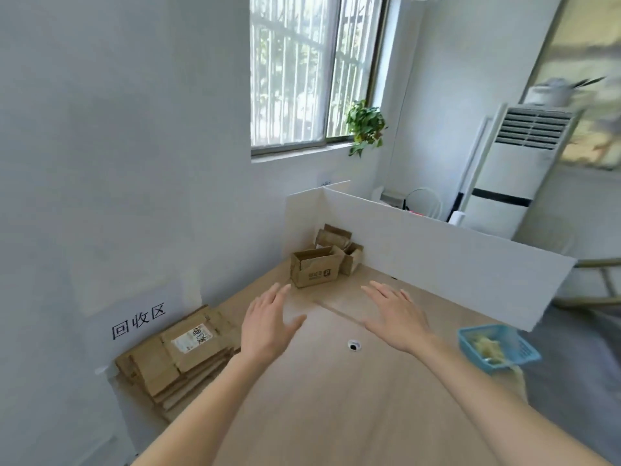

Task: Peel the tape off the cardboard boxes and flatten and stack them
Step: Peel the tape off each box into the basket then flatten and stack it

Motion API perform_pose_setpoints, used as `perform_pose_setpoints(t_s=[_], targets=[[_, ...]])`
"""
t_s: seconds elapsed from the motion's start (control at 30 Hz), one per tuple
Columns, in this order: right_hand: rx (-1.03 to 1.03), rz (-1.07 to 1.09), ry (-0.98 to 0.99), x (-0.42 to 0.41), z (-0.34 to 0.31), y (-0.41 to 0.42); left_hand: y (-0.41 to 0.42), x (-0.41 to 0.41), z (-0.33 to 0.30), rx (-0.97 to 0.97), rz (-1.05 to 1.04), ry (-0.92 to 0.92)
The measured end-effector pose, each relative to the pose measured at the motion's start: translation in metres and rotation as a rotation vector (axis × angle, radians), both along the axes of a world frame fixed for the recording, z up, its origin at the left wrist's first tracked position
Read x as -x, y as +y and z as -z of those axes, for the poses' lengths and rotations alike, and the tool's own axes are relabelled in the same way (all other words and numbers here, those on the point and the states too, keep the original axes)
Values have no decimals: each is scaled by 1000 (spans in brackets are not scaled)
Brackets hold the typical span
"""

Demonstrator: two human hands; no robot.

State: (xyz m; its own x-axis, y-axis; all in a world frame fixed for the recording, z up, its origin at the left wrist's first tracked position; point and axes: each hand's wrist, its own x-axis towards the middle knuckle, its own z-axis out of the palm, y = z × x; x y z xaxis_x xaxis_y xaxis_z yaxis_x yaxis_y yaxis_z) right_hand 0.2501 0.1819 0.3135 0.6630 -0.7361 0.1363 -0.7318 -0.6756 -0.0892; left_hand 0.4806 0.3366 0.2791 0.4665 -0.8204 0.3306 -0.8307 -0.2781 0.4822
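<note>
Wood table [336,398] by white wall; both hands, left hand [268,326] and right hand [396,317], empty with fingers spread, nearest cardboard box [316,270] upright, seemingly lengthwise rightward.

Three boxes [316,267] stood in the table's [336,398] far corner, flat boxes [178,358] lay piled at its left, a basket [497,344] sat at its right

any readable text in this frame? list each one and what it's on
"回收区": black characters on the wall sign above the flattened cardboard stack.
Label on the stack's top sheet: large characters, too blurred to read.
Dark print and logo on the nearest upright cardboard box: too small to read.
</note>
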Motion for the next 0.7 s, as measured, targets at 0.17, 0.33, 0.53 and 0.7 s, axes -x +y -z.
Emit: perform_pose_setpoints(t_s=[0.17, 0.33, 0.53, 0.7], targets=[[37, 140, -60, 111, -34, -9, -49, 91, -39, 46, 151, 3], [64, 243, -64, 220, -47, -30, -98, 185, -54, 41, 249, -8], [58, 285, -73, 334, -46, -75, -158, 299, -50, 43, 287, -30], [42, 257, -82, 427, -25, -130, -210, 405, -28, 19, 294, -7]])
